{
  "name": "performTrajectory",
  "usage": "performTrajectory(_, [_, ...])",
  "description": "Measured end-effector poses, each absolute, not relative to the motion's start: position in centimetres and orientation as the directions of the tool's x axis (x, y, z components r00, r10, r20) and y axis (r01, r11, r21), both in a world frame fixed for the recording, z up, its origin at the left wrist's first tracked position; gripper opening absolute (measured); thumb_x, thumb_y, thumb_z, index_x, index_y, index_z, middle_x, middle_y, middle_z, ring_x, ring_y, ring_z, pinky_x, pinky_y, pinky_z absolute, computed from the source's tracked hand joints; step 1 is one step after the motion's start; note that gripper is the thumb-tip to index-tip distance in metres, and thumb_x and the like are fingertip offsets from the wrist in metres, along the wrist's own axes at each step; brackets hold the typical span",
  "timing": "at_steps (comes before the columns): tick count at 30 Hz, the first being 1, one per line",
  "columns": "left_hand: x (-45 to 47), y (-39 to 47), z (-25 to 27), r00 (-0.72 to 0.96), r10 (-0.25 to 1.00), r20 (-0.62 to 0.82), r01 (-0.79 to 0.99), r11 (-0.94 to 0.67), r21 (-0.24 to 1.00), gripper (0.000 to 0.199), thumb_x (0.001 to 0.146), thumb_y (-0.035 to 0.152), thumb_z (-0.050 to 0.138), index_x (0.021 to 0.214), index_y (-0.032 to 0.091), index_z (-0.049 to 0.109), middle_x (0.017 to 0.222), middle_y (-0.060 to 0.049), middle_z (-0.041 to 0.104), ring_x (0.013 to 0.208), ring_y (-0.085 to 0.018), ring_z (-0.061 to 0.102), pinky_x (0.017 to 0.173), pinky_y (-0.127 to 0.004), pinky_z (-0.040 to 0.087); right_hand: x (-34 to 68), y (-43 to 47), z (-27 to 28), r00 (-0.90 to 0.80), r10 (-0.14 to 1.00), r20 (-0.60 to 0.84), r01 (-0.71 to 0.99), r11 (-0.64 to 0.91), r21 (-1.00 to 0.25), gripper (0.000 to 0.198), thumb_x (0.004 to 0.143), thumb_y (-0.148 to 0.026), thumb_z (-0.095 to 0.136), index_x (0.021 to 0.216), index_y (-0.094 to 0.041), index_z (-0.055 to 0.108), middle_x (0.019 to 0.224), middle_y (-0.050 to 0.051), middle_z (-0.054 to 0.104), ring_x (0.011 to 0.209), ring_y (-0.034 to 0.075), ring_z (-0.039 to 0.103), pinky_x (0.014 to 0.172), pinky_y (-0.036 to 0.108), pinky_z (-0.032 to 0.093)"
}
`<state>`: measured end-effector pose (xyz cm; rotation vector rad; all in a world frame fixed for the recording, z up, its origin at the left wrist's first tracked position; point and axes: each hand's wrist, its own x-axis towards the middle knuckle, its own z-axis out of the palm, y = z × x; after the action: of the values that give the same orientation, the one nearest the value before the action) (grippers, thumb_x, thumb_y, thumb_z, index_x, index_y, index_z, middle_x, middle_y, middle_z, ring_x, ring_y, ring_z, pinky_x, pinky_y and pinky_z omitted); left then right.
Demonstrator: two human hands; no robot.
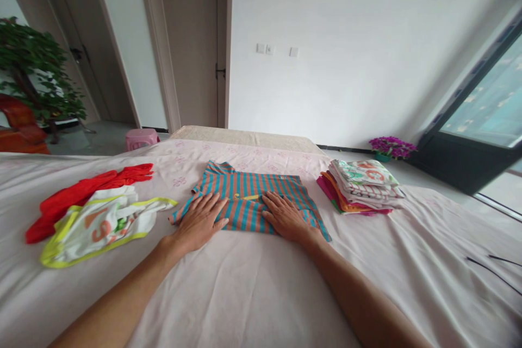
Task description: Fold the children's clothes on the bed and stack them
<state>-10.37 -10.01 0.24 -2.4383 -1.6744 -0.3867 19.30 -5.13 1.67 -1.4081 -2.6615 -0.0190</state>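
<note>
A striped shirt (261, 182) in teal and brownish orange lies on the sheet in front of me, its near part folded over toward the middle. My left hand (203, 220) rests flat on the left side of the fold, fingers spread. On the right side of the fold my right hand (285, 217) lies flat too, its fingers stretched out. A bit of yellow print shows between the two hands. Both palms press on the cloth, and neither hand grips anything.
To the left lie a red garment (87, 193) and a white one with yellow trim (110, 223), both crumpled. A stack of folded clothes (362, 187) stands at the right. Dark cords (491, 269) lie far right. A pink stool (141, 138) stands beyond the sheet (244, 293).
</note>
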Motion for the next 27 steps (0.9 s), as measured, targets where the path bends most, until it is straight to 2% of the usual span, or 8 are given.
performTrajectory(3, [-10.7, -9.9, 0.3, 0.307, 0.911, 0.276, 0.946, -0.323, 0.011, 0.061, 0.096, 0.055, 0.035, 0.149, 0.025, 0.040, 0.156, -0.010, 0.037, 0.146, -0.028, 0.026, 0.119, -0.049, 0.017, 20.7, -4.3, 1.6, -0.489, 0.864, 0.118, 0.869, 0.495, -0.024, 0.056, 0.102, -0.052, 0.027, 0.153, -0.030, 0.029, 0.160, 0.003, 0.027, 0.148, 0.022, 0.020, 0.120, 0.045, 0.017])
performTrajectory(8, [-11.6, -9.4, 0.3, 0.162, 0.961, 0.223, 0.984, -0.176, 0.042, 0.059, 0.096, 0.056, 0.031, 0.147, 0.027, 0.042, 0.159, -0.010, 0.031, 0.148, -0.032, 0.021, 0.112, -0.054, 0.026, 23.5, -2.7, 1.4, -0.321, 0.942, 0.096, 0.947, 0.322, 0.011, 0.058, 0.101, -0.049, 0.028, 0.153, -0.024, 0.031, 0.160, 0.005, 0.028, 0.148, 0.022, 0.020, 0.120, 0.045, 0.014])
performTrajectory(13, [-12.3, -9.1, 0.4, 0.079, 0.972, 0.221, 0.995, -0.089, 0.039, 0.057, 0.097, 0.052, 0.030, 0.145, 0.025, 0.044, 0.158, -0.011, 0.033, 0.141, -0.033, 0.035, 0.108, -0.051, 0.031, 24.8, -1.7, 1.0, -0.185, 0.979, 0.081, 0.983, 0.186, 0.004, 0.059, 0.101, -0.048, 0.027, 0.154, -0.022, 0.028, 0.161, 0.006, 0.024, 0.148, 0.022, 0.018, 0.119, 0.045, 0.016])
performTrajectory(19, [-12.1, -9.2, 0.8, 0.040, 0.968, 0.247, 0.999, -0.044, 0.010, 0.053, 0.098, 0.048, 0.031, 0.140, 0.023, 0.048, 0.155, -0.013, 0.037, 0.135, -0.032, 0.043, 0.105, -0.049, 0.033, 24.6, -1.7, 1.2, -0.150, 0.986, 0.071, 0.987, 0.153, -0.042, 0.059, 0.100, -0.048, 0.027, 0.153, -0.023, 0.029, 0.161, 0.004, 0.024, 0.148, 0.021, 0.018, 0.119, 0.045, 0.015])
performTrajectory(27, [-12.0, -9.2, 0.8, 0.032, 0.963, 0.268, 0.999, -0.039, 0.021, 0.051, 0.098, 0.047, 0.032, 0.139, 0.023, 0.050, 0.153, -0.013, 0.040, 0.133, -0.032, 0.045, 0.104, -0.047, 0.034, 24.6, -1.8, 1.5, -0.161, 0.981, 0.107, 0.983, 0.169, -0.071, 0.057, 0.099, -0.048, 0.029, 0.149, -0.022, 0.037, 0.158, 0.006, 0.031, 0.147, 0.023, 0.022, 0.118, 0.043, 0.016])
